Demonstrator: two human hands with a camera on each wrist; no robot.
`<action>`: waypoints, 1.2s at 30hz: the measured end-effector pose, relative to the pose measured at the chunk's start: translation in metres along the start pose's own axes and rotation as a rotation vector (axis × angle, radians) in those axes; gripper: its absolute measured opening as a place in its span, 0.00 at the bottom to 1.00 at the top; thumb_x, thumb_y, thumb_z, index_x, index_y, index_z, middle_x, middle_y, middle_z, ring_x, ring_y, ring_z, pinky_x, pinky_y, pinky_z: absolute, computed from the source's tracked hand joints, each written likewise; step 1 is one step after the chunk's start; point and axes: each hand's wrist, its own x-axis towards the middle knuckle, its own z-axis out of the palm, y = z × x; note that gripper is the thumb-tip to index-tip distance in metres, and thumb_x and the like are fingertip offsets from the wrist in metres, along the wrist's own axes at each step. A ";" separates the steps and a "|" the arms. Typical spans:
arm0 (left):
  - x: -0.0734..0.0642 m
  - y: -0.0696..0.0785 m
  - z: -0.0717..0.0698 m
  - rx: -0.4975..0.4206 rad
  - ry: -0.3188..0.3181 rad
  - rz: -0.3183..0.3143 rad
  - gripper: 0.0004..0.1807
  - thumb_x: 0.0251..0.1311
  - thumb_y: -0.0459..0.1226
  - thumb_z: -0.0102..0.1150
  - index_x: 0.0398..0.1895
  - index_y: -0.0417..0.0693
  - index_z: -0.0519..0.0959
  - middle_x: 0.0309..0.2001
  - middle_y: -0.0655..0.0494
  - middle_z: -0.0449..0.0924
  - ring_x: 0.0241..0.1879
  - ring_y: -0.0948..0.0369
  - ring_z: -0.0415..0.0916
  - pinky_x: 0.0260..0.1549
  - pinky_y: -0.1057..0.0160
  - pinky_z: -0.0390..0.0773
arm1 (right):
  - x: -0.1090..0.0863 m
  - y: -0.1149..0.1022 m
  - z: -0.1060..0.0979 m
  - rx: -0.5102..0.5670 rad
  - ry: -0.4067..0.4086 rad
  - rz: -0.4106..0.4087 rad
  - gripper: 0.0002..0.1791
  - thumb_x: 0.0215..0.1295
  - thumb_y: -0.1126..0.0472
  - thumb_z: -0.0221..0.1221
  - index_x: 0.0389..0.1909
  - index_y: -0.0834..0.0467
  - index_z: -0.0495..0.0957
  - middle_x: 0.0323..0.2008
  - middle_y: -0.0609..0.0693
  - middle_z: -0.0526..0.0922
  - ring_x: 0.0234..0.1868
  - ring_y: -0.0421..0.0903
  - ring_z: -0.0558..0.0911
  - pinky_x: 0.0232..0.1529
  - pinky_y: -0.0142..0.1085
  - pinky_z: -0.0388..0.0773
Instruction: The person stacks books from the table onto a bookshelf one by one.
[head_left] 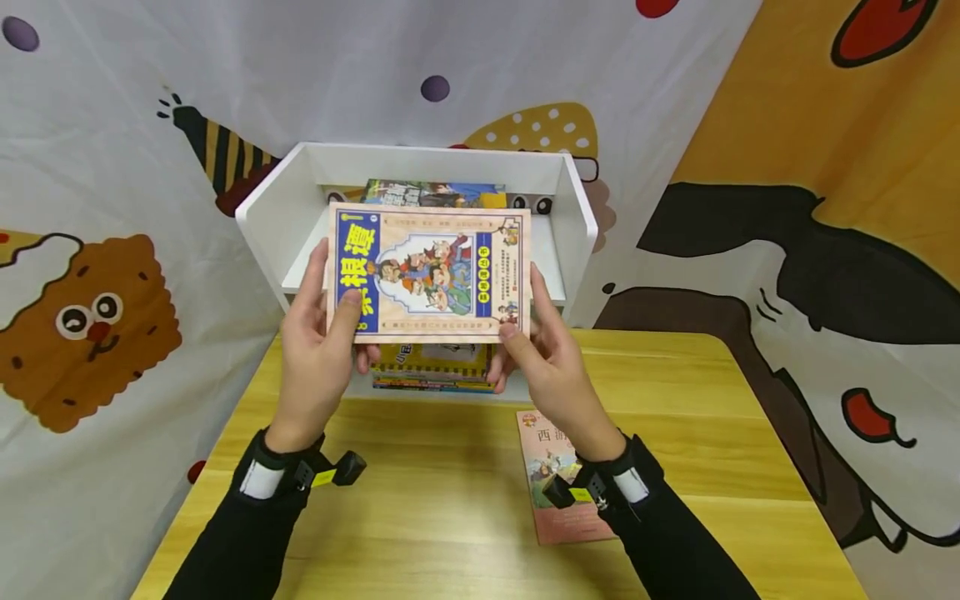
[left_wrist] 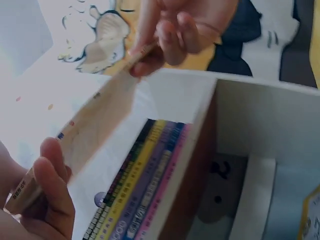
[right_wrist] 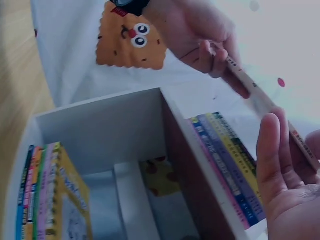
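A cream-bordered book [head_left: 427, 325] with a blue title band and cartoon figures is held up in front of the white shelf. Its title runs sideways along the left end of the cover. My left hand [head_left: 315, 367] grips that end, thumb on the cover and fingers behind. At the opposite end my right hand [head_left: 551, 375] pinches the lower corner, its thumb on the front. From the left wrist view, the book [left_wrist: 100, 117] appears nearly edge-on, thin and closed, between both hands.
The two-level white shelf [head_left: 442, 154] stands at the table's back against a printed cloth. Books [head_left: 390, 192] lie on its upper level, and a book stack [head_left: 435, 358] fills part of the lower one. A pink book [head_left: 555, 521] lies on the wooden table [head_left: 420, 492], partly under my right wrist.
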 end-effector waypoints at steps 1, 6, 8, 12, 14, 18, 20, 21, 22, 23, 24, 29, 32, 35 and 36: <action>0.002 0.001 -0.001 -0.016 0.009 -0.020 0.32 0.73 0.34 0.46 0.77 0.60 0.51 0.53 0.37 0.78 0.14 0.48 0.73 0.08 0.58 0.72 | 0.004 -0.001 0.000 0.018 -0.002 0.018 0.39 0.76 0.68 0.45 0.77 0.41 0.39 0.27 0.73 0.75 0.20 0.64 0.76 0.21 0.54 0.77; 0.011 0.002 -0.007 -0.107 0.030 -0.104 0.34 0.71 0.36 0.51 0.76 0.54 0.52 0.54 0.35 0.76 0.14 0.50 0.73 0.09 0.61 0.73 | 0.017 0.004 -0.010 0.128 -0.025 0.102 0.37 0.76 0.63 0.48 0.77 0.39 0.42 0.37 0.73 0.76 0.21 0.61 0.78 0.21 0.52 0.78; 0.013 -0.001 -0.012 -0.140 0.011 -0.149 0.35 0.70 0.38 0.52 0.77 0.54 0.52 0.55 0.36 0.75 0.15 0.52 0.73 0.09 0.62 0.72 | 0.020 0.007 -0.014 0.165 -0.031 0.128 0.37 0.75 0.61 0.50 0.77 0.39 0.43 0.44 0.70 0.78 0.22 0.58 0.79 0.22 0.49 0.79; 0.016 -0.010 -0.023 -0.208 -0.069 -0.205 0.38 0.68 0.35 0.56 0.77 0.56 0.50 0.61 0.38 0.71 0.20 0.55 0.73 0.12 0.62 0.70 | 0.023 0.008 -0.017 0.201 -0.028 0.153 0.40 0.73 0.62 0.53 0.77 0.41 0.42 0.47 0.68 0.78 0.23 0.54 0.80 0.23 0.45 0.80; 0.017 -0.014 -0.027 -0.227 -0.113 -0.204 0.40 0.67 0.33 0.57 0.77 0.57 0.49 0.63 0.39 0.68 0.24 0.54 0.73 0.15 0.62 0.71 | 0.024 0.007 -0.019 0.197 -0.025 0.154 0.41 0.72 0.63 0.55 0.77 0.41 0.43 0.48 0.68 0.78 0.24 0.54 0.79 0.23 0.44 0.80; 0.017 -0.015 -0.030 -0.227 -0.138 -0.202 0.43 0.64 0.28 0.58 0.77 0.55 0.48 0.67 0.42 0.65 0.29 0.54 0.74 0.21 0.63 0.75 | 0.028 0.005 -0.019 0.133 0.003 0.156 0.41 0.71 0.62 0.56 0.76 0.41 0.45 0.50 0.66 0.78 0.25 0.54 0.80 0.24 0.45 0.80; 0.017 -0.013 -0.028 -0.162 -0.087 -0.199 0.42 0.63 0.30 0.61 0.77 0.52 0.52 0.64 0.43 0.69 0.29 0.55 0.75 0.23 0.64 0.76 | 0.030 0.002 -0.018 0.086 0.028 0.163 0.41 0.70 0.61 0.57 0.76 0.42 0.46 0.49 0.65 0.79 0.25 0.55 0.80 0.24 0.45 0.80; 0.018 -0.012 -0.027 -0.115 -0.050 -0.195 0.41 0.62 0.31 0.63 0.76 0.51 0.55 0.61 0.43 0.72 0.29 0.55 0.74 0.23 0.64 0.76 | 0.031 0.001 -0.018 0.062 0.042 0.166 0.41 0.70 0.61 0.57 0.76 0.43 0.46 0.48 0.65 0.80 0.25 0.56 0.81 0.24 0.45 0.80; 0.018 -0.011 -0.025 -0.060 -0.006 -0.192 0.40 0.61 0.33 0.65 0.74 0.51 0.58 0.57 0.42 0.76 0.27 0.56 0.74 0.23 0.65 0.76 | 0.032 0.000 -0.017 0.038 0.054 0.165 0.40 0.70 0.61 0.58 0.76 0.44 0.47 0.48 0.64 0.80 0.25 0.57 0.81 0.24 0.46 0.80; 0.019 -0.010 -0.023 0.010 0.037 -0.179 0.38 0.60 0.36 0.66 0.73 0.50 0.61 0.51 0.41 0.79 0.26 0.56 0.73 0.22 0.66 0.75 | 0.033 -0.001 -0.016 0.014 0.067 0.165 0.40 0.70 0.60 0.58 0.76 0.45 0.47 0.48 0.63 0.81 0.25 0.59 0.80 0.25 0.47 0.80; 0.020 -0.010 -0.021 0.087 0.081 -0.156 0.37 0.59 0.38 0.68 0.71 0.49 0.65 0.47 0.41 0.80 0.26 0.56 0.72 0.22 0.67 0.74 | 0.034 -0.002 -0.015 -0.018 0.079 0.160 0.40 0.70 0.60 0.58 0.76 0.46 0.47 0.48 0.62 0.81 0.25 0.60 0.80 0.25 0.48 0.80; 0.026 -0.015 -0.011 0.422 0.250 -0.008 0.32 0.54 0.45 0.72 0.62 0.46 0.76 0.39 0.45 0.74 0.35 0.53 0.69 0.31 0.64 0.71 | 0.040 0.006 -0.017 -0.291 0.142 0.077 0.39 0.69 0.55 0.59 0.76 0.50 0.52 0.46 0.53 0.82 0.28 0.58 0.78 0.28 0.44 0.79; 0.031 -0.025 -0.013 0.530 0.302 0.058 0.31 0.52 0.47 0.73 0.60 0.46 0.78 0.44 0.48 0.70 0.44 0.54 0.66 0.38 0.60 0.70 | 0.045 0.015 -0.019 -0.546 0.192 -0.009 0.38 0.67 0.48 0.60 0.74 0.51 0.57 0.42 0.49 0.78 0.29 0.48 0.75 0.27 0.38 0.75; 0.037 -0.038 -0.017 0.612 0.334 0.097 0.31 0.50 0.51 0.73 0.59 0.51 0.80 0.47 0.52 0.71 0.48 0.59 0.64 0.42 0.59 0.67 | 0.052 0.021 -0.021 -0.760 0.245 -0.077 0.37 0.66 0.42 0.58 0.72 0.51 0.60 0.42 0.48 0.72 0.35 0.44 0.73 0.32 0.36 0.72; 0.040 -0.042 -0.019 0.641 0.343 0.107 0.32 0.50 0.53 0.73 0.58 0.52 0.80 0.47 0.53 0.71 0.48 0.60 0.64 0.42 0.60 0.65 | 0.055 0.022 -0.021 -0.818 0.261 -0.090 0.37 0.66 0.41 0.57 0.72 0.51 0.61 0.44 0.49 0.71 0.38 0.44 0.72 0.35 0.37 0.72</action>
